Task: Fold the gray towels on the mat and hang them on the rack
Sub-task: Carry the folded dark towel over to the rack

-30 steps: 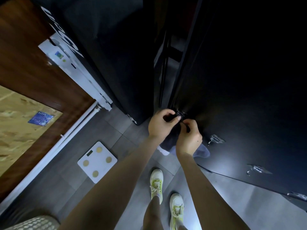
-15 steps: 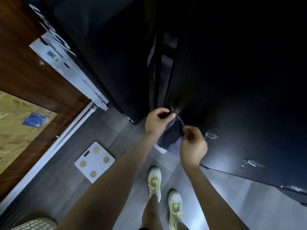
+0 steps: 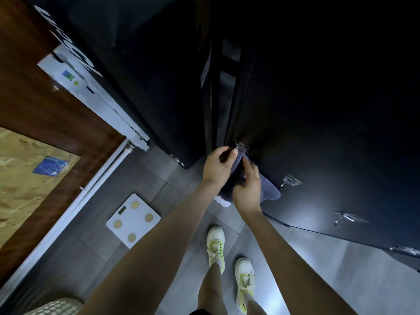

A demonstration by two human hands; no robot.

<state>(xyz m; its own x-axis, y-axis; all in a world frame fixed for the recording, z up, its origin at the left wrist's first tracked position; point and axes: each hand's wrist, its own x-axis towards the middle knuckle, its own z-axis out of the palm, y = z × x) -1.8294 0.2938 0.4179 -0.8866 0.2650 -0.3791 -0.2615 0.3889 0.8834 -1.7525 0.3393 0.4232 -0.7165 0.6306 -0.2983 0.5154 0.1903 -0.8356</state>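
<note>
Head view: at frame centre the gray towel [image 3: 269, 190] hangs from the left hand [image 3: 216, 169], whose fingers [image 3: 234, 153] pinch its top corner just below the nearest hook [image 3: 241, 147] on the dark panel [image 3: 318, 133]. The right hand [image 3: 247, 190] grips the bunched cloth lower down. The towel's long axis runs down and right; the hook lies just above the left fingers, so that hand is nearer

Four metal hooks [image 3: 289, 181] are counted on one dark panel [image 3: 318, 110]. One gray towel [image 3: 270, 192], one left hand [image 3: 216, 169], one right hand [image 3: 247, 189], two shoes [image 3: 216, 246] and one white scale [image 3: 133, 220] are seen.
</note>
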